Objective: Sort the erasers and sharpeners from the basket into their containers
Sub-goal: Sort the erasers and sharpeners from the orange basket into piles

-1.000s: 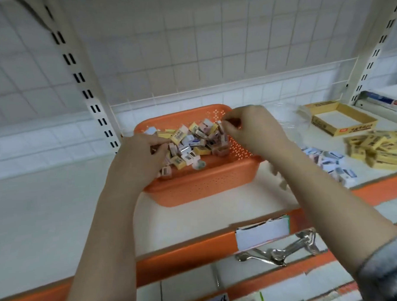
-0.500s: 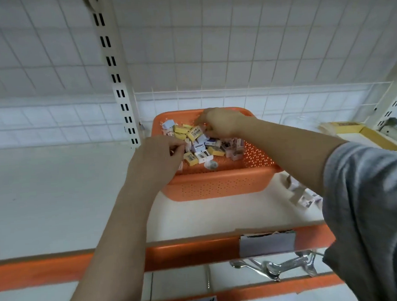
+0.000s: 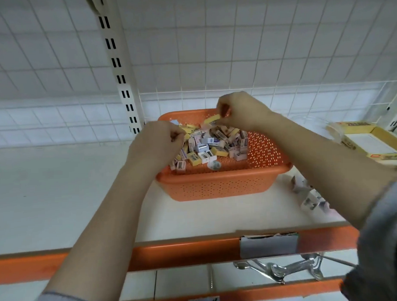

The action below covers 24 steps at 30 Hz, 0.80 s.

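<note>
On the lower shelf nearest the camera, a metal clamp is seen lying below the orange shelf edge, to which a grey label holder is fixed. On the white shelf above, an orange perforated basket is set, heaped with small boxed erasers and sharpeners lying at mixed angles. To its right, small white packets are scattered on the shelf, partly hidden by the right forearm. The left hand is held over the basket's left rim, its fingers curled tight at the heap; whether anything is gripped cannot be told. The right hand is raised over the far side of the basket, and a yellow eraser is pinched at its fingertips, long axis running left to right and tilted up toward the right. Farther right, a yellow cardboard tray is seen, its interior showing white. A white wire grid backs the shelf.
</note>
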Each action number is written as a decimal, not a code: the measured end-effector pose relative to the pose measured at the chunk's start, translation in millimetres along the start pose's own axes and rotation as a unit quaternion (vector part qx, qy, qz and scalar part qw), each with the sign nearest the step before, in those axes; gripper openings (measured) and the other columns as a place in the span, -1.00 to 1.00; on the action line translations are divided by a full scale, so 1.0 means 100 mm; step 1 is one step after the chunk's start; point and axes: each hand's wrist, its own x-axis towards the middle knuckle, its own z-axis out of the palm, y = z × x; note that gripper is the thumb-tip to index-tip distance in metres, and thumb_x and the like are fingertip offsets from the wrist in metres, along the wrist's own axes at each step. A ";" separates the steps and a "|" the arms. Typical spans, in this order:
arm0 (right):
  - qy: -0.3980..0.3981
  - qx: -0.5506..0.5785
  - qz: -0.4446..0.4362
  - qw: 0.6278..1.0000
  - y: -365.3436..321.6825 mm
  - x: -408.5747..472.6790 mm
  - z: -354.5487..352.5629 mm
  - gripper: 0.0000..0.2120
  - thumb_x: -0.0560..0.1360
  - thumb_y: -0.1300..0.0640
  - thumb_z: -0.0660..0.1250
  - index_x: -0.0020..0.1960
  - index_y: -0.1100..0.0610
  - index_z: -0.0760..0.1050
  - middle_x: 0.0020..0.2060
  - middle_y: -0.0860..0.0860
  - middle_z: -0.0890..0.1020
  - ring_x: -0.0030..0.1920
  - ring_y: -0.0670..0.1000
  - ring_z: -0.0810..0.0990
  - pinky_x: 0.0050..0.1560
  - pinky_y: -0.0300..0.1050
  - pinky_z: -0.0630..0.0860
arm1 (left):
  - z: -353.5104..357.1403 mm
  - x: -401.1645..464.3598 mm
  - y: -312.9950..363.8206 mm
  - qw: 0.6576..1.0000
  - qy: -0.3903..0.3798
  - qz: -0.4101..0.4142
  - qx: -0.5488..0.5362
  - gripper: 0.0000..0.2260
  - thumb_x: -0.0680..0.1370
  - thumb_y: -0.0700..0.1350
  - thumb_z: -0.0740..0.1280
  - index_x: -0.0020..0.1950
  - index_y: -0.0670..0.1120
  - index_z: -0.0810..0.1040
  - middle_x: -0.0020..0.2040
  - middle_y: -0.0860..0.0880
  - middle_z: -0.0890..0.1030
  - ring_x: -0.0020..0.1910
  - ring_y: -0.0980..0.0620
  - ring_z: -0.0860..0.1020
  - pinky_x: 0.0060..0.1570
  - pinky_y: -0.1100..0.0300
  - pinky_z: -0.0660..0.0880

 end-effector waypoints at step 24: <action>0.351 0.313 0.245 0.847 -0.05 -1.80 0.15 -0.87 0.40 0.08 0.47 -0.21 -0.07 0.52 -0.25 -0.14 0.63 -0.35 0.18 0.58 -0.33 0.21 0.55 | 0.53 0.99 0.29 0.945 -0.162 0.167 0.230 -0.77 0.45 0.00 0.44 0.08 -0.01 0.64 -0.02 0.03 0.65 -0.08 0.02 0.58 -0.18 0.14 0.52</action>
